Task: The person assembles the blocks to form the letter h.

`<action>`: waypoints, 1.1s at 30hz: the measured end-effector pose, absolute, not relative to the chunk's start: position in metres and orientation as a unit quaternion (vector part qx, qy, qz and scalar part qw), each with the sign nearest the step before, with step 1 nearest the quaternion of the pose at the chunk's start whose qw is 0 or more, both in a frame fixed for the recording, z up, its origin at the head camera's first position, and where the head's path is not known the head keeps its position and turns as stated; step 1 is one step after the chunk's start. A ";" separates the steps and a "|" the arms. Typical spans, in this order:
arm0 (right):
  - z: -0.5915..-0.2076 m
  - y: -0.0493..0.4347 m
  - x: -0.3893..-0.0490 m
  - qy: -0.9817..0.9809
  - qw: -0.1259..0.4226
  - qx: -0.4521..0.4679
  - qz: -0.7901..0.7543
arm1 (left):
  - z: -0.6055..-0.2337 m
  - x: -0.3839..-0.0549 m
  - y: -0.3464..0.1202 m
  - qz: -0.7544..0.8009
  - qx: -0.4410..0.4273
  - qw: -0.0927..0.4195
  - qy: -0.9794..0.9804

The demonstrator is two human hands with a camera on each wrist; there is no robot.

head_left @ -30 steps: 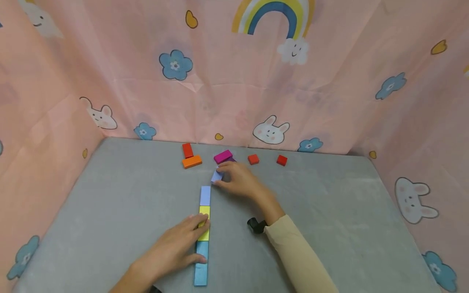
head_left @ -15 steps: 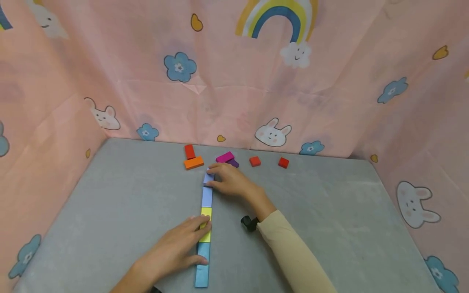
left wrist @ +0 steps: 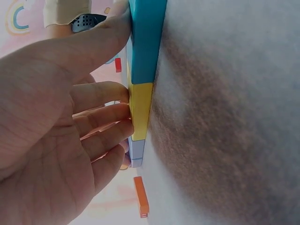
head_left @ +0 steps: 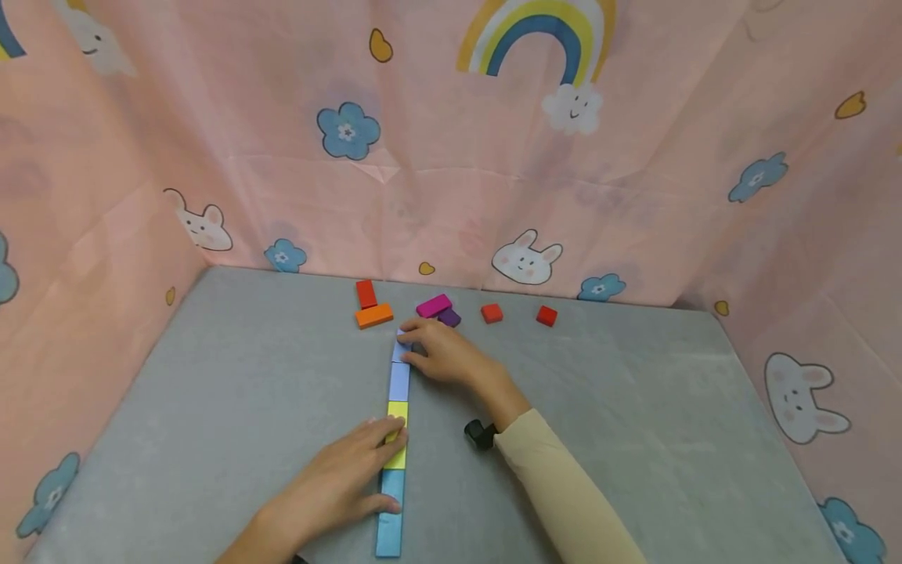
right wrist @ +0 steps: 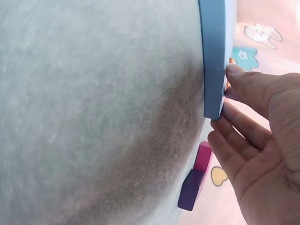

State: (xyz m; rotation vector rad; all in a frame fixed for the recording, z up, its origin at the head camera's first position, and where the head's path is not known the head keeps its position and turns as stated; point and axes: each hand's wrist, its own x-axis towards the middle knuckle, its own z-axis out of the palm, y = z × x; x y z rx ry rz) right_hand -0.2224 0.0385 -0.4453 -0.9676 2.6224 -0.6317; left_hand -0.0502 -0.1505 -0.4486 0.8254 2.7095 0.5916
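Observation:
A straight row of flat blocks runs away from me on the table. It has blue blocks (head_left: 389, 536) at the near end, a yellow part (head_left: 398, 410), a lavender block (head_left: 398, 382) and a second lavender block (head_left: 398, 348) at the far end. My right hand (head_left: 447, 352) pinches that last block between thumb and fingers; in the right wrist view the block (right wrist: 214, 93) meets its neighbour end to end. My left hand (head_left: 338, 474) rests on the row, thumb on the blue and fairly straight fingertips on the yellow, partly hiding both.
Behind the row lie an orange block (head_left: 374, 316) and a red-orange block (head_left: 366, 294). A magenta block (head_left: 433, 305) touches a purple block (head_left: 449, 317). Two small red blocks (head_left: 492, 313) are farther right. A pink patterned curtain (head_left: 437, 188) borders the grey table (head_left: 634, 407).
My right hand has brought the lavender block leftward and down onto the far end of the row, closing the gap to the other lavender block. My left hand has stayed on the row.

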 end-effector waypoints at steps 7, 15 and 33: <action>-0.448 0.037 -0.220 0.907 0.127 -0.355 -0.185 | -0.448 -0.050 -0.151 0.203 0.286 0.123 0.929; -0.449 0.037 -0.217 0.909 0.101 -0.369 -0.166 | -0.446 -0.050 -0.152 0.198 0.290 0.113 0.929; -0.448 0.038 -0.211 0.911 0.084 -0.371 -0.159 | -0.445 -0.049 -0.152 0.194 0.290 0.119 0.930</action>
